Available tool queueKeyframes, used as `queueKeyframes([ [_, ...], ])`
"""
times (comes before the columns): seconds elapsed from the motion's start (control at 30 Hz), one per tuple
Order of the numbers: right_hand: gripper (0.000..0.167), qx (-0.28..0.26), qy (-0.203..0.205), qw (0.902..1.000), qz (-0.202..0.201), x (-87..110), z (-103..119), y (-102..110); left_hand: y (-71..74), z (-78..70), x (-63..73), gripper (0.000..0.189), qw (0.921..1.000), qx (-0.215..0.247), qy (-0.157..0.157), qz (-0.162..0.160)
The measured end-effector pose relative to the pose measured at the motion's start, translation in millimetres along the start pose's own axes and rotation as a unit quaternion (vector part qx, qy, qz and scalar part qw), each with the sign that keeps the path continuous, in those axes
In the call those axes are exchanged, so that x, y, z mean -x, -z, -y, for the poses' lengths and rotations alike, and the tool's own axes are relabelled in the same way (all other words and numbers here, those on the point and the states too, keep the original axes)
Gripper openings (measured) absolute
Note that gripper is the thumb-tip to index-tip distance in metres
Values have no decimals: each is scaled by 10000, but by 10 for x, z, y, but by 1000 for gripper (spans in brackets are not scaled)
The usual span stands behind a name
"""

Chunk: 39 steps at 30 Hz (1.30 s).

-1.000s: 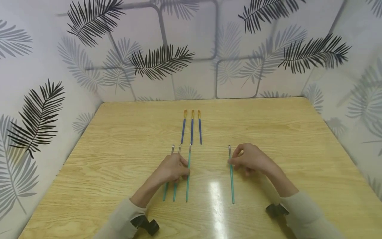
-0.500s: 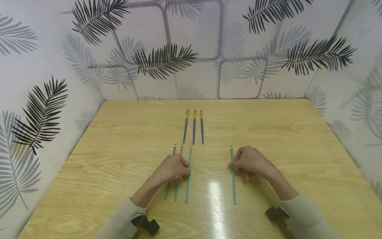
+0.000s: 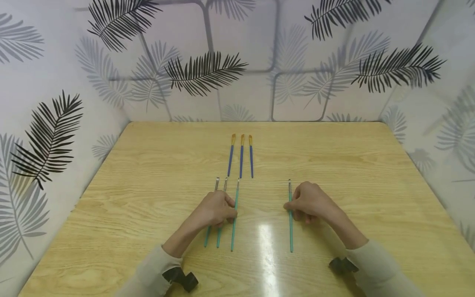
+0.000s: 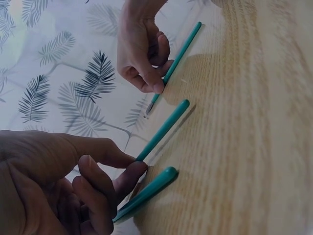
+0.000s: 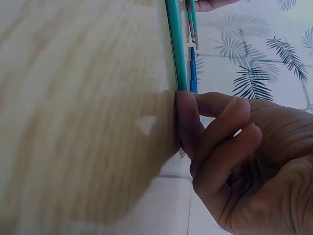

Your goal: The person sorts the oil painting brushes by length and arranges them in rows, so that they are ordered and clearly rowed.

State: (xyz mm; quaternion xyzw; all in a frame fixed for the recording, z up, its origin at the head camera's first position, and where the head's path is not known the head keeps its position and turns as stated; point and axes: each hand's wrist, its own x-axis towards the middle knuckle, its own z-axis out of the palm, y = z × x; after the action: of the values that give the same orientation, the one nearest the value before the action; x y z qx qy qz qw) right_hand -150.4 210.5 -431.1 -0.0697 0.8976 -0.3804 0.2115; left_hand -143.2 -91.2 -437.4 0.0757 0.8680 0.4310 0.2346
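In the head view my left hand (image 3: 215,209) pinches a slim teal paintbrush (image 3: 233,235) between thumb and index finger. Two more teal paintbrushes, a middle one (image 3: 219,238) and a far-left one (image 3: 207,238), pass beneath that hand, their middles hidden by it. To the right, my right hand (image 3: 313,203) pinches another teal paintbrush (image 3: 291,233) near its upper half, bristles pointing away from me. From the left wrist, the pinched brush (image 4: 164,129) lies close above the wood. The right wrist view has thumb and finger at the teal handle (image 5: 176,44), low against the table.
Three blue-handled paintbrushes with tan bristles, including a middle one (image 3: 241,159), lie in a row farther back on the wooden table (image 3: 334,156). Behind the table's far edge rises a leaf-patterned wall (image 3: 256,95). A light reflection (image 3: 268,260) glares on the near tabletop.
The right-hand brush has shifted slightly and its metal end looks narrower, as if rolled. The left hand and its brush stay almost in place. The head view has shifted a little.
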Motion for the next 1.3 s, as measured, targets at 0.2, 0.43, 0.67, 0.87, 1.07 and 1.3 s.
queueKeyframes([
  [0.2,23,137,27,9999,-64,-10,12,-6,1,-6,9,31,10000,24,-59,26],
  [0.43,25,238,13,9996,-154,-15,3,-20,-2,-10,20,33,9999,71,-142,40],
  [0.67,33,297,404,9986,-145,-1,11,-23,-11,-20,21,34,9998,-18,-207,48],
  [0.87,30,524,352,9977,-233,7,55,-28,-13,-31,27,35,9996,25,-284,84],
  [1.07,29,638,320,9970,-289,10,72,-44,-14,-26,31,34,9993,67,-345,100],
  [1.3,33,696,429,9962,-299,15,78,-47,-24,-35,27,37,9995,-5,-309,113],
])
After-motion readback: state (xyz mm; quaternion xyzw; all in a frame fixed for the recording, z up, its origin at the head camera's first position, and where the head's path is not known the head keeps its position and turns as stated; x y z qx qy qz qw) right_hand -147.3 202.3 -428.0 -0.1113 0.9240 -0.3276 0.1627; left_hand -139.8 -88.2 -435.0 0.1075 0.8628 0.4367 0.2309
